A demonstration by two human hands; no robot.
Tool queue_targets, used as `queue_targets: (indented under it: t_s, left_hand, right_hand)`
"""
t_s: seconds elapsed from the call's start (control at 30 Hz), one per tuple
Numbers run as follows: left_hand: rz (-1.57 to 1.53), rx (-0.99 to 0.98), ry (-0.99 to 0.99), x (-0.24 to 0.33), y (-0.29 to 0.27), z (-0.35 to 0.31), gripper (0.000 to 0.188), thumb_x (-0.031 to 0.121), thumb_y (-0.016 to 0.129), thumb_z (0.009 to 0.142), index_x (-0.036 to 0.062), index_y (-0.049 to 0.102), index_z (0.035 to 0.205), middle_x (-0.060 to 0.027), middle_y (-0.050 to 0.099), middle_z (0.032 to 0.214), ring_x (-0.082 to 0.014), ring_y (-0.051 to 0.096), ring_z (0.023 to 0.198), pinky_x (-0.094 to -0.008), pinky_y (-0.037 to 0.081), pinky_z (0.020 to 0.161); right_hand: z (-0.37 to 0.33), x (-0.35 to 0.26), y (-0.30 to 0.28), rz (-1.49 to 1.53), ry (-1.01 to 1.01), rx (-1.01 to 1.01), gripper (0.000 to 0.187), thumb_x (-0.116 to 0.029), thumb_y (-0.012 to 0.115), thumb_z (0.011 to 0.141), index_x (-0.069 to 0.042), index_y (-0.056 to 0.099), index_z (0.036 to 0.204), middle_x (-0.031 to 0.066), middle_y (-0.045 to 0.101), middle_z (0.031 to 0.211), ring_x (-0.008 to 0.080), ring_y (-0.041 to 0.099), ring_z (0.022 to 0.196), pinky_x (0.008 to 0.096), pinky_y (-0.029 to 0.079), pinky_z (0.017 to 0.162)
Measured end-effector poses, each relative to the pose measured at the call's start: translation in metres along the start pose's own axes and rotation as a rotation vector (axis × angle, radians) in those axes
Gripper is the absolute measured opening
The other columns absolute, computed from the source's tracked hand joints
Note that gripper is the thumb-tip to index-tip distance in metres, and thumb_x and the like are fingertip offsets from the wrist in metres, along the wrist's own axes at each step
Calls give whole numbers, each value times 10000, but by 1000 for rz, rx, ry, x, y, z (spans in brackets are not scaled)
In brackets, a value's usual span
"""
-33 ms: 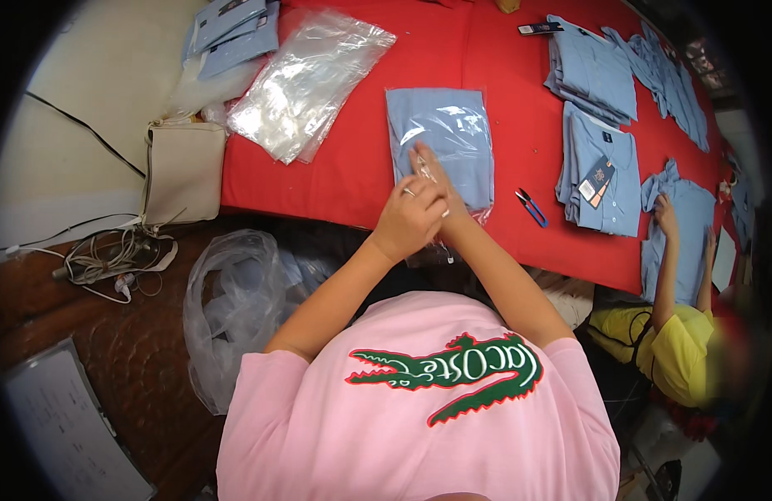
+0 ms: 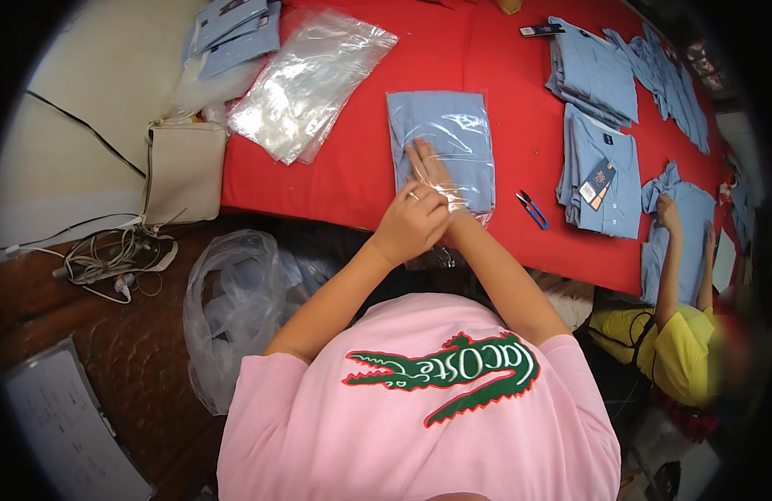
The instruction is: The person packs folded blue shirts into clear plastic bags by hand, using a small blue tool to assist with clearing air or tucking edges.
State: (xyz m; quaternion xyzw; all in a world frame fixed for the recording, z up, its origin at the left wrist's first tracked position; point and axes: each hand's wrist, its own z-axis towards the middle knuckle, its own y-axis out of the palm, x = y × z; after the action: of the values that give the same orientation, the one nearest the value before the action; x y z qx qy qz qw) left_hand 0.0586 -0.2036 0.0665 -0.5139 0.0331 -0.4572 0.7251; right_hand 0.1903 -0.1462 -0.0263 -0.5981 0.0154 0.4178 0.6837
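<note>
A folded light-blue shirt (image 2: pixel 453 121) lies in a clear plastic bag (image 2: pixel 479 219) at the near middle of the red table. My right hand (image 2: pixel 432 169) rests flat on the shirt, fingers stretched out and pointing away from me. Shiny film crosses its wrist, so it appears to be inside the bag's near end. Beside that wrist, my left hand (image 2: pixel 413 222) is closed, its fingers pinching the bag's edge at the table's front. A ring shows on one of its fingers.
Flat empty clear bags (image 2: pixel 307 83) lie left of the shirt, near packed shirts (image 2: pixel 231 37). To the right are blue thread snips (image 2: pixel 532 210) and stacked folded shirts (image 2: pixel 601 171). A co-worker in yellow (image 2: pixel 683 355) handles another shirt (image 2: pixel 685 213). A beige pouch (image 2: pixel 184 171) hangs at the table's left edge.
My right hand's fingers have spread a little on the shirt and film now shows over its wrist. My left hand has shifted slightly. The co-worker's hand has barely moved.
</note>
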Motion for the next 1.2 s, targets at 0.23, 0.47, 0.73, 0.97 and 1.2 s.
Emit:
queue_targets:
  t_s: [0.23,0.47,0.73,0.97,1.2]
  left_hand:
    - [-195,71,-379,-29,-7,-23,111,159,730,965,49,735,985,-106,719,1147,-333,689,1074,-483,517,974]
    - [108,-228,-391,-144,21,38,382,200,601,1044,169,735,1400,-152,543,1620,-395,641,1328,-477,531,1112]
    - [197,-598,-454,-167,22,67,537,60,527,998,297,718,1440,-135,506,1653,-333,671,1308,-450,563,1082]
    - [220,-650,-484,-164,19,73,542,23,574,970,241,709,1447,-168,544,1613,-334,682,1292,-453,570,1066]
    - [202,-520,-436,-161,21,60,598,-11,529,924,255,742,1416,-146,513,1644,-365,714,1207,-462,574,1038]
  right_hand:
    - [17,-7,-7,-368,-37,-250,733,-451,598,1046,-128,404,1675,189,266,1775,391,323,1601,625,327,1227]
    - [4,1,-8,-127,-89,-155,654,-381,612,1057,-29,483,1593,239,396,1697,407,341,1596,595,284,1257]
    - [-59,-19,-22,21,-215,-277,496,-227,623,1051,-58,560,1513,164,480,1639,352,444,1528,524,355,1249]
    - [-45,-31,-10,124,-40,34,307,-96,698,960,-29,664,1258,134,676,1232,354,702,1071,444,593,928]
    - [-38,-26,-1,108,-63,117,265,-97,743,916,-11,704,1163,129,691,1242,351,696,1090,442,586,928]
